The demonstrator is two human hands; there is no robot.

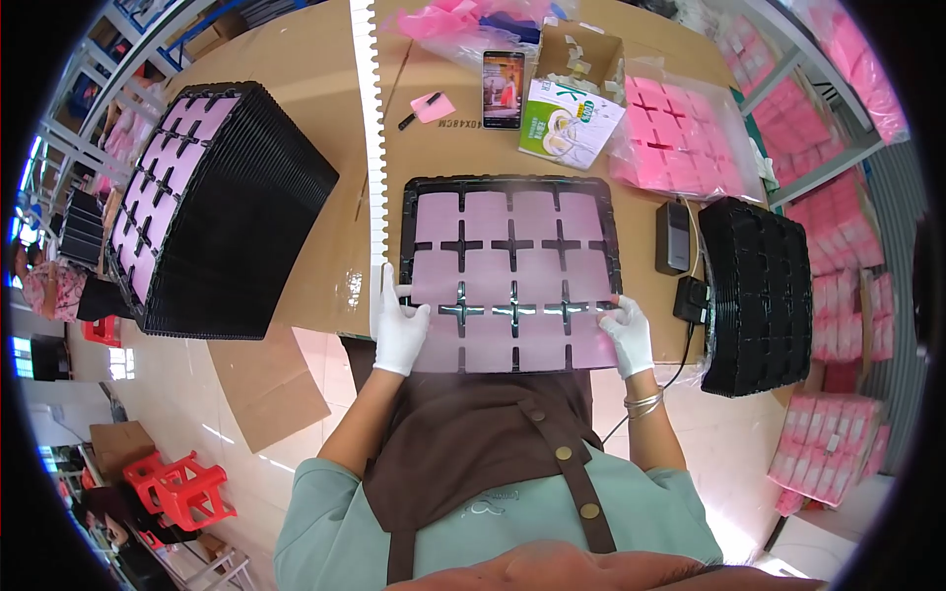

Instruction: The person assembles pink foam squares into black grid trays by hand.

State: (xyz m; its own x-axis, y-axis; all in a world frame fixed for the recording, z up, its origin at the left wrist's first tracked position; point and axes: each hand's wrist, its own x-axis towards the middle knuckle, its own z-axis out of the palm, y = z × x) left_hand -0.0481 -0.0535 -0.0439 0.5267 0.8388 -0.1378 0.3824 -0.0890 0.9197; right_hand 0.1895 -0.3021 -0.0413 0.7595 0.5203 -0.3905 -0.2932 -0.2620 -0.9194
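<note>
A black plastic tray (512, 183) with a ridged rim lies in front of me on the cardboard-covered table. A pale pink sheet (487, 210) with cross-shaped cutouts covers its far part. Over the near part is a second pink sheet (540, 343), its far edge along a row of black crosses. My white-gloved left hand (402, 330) grips this sheet's left edge, thumb on top and a finger stretched along the tray's side. At the right edge, my gloved right hand (628, 335) pinches the sheet near its corner. Fingers under the sheet are hidden.
Tall black tray stacks stand at left (266, 197) and right (759, 295). Beyond the tray are a phone (504, 89), an open carton (581, 54) and bagged pink sheets (680, 138). A power bank (673, 238) with a cable sits at right. A white toothed strip (374, 167) runs left of the tray.
</note>
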